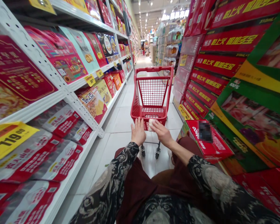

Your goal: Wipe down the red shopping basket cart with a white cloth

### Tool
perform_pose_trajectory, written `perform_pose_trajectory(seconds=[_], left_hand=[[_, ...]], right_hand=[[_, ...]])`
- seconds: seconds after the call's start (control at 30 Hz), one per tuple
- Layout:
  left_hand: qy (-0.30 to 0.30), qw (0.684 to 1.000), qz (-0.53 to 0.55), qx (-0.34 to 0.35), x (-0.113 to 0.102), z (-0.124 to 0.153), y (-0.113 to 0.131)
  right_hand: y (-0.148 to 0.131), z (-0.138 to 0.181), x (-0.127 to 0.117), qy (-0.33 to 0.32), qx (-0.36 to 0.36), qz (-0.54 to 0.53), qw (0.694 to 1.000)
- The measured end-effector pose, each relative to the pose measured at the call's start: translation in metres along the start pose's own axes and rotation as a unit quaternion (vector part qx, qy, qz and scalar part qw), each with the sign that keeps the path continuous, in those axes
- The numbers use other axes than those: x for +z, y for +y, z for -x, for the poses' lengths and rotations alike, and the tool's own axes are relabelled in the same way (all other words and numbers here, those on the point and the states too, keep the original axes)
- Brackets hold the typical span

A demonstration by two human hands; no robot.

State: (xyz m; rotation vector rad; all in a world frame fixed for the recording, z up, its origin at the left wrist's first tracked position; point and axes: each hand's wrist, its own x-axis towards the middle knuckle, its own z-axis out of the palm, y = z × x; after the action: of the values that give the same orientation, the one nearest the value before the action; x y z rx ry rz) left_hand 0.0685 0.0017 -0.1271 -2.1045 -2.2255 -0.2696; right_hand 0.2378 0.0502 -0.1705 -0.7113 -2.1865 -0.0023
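Floor [118, 121]: pale, glossy tiles, running toward twelve o'clock. Shelving [71, 89]: white perforated metal, tiered, eight to eleven o'clock. Cartons [226, 46]: red and green, stacked, one to four o'clock. Ceiling lights [151, 3]: small, bright, twelve o'clock.

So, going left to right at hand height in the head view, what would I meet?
Yellow price sign, left hand, small white item, right hand, red box.

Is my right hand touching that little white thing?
Touching. The head view shows the right hand with its fingers pressed against the white thing, with no gap between.
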Motion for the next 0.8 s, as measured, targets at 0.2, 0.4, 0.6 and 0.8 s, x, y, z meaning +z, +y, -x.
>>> perform_pose_trajectory(seconds=[0.2, 0.4, 0.6, 0.8], left_hand=[[-0.019, 1.0, -0.024, 0.0, -0.004, -0.014, 0.0], [-0.027, 0.999, -0.04, 0.003, -0.012, -0.013, -0.001], [-0.028, 0.998, -0.047, 0.003, -0.021, -0.01, 0.0], [-0.003, 0.997, -0.063, 0.033, -0.021, -0.008, -0.012]], right_hand=[[0.026, 0.009, -0.019, 0.118, 0.14, 0.0, 0.983], [0.039, 0.042, 0.032, 0.078, 0.197, 0.008, 0.977], [0.042, 0.063, 0.036, 0.003, 0.197, 0.007, 0.98], [0.037, 0.039, -0.004, 0.142, 0.281, 0.002, 0.949]])
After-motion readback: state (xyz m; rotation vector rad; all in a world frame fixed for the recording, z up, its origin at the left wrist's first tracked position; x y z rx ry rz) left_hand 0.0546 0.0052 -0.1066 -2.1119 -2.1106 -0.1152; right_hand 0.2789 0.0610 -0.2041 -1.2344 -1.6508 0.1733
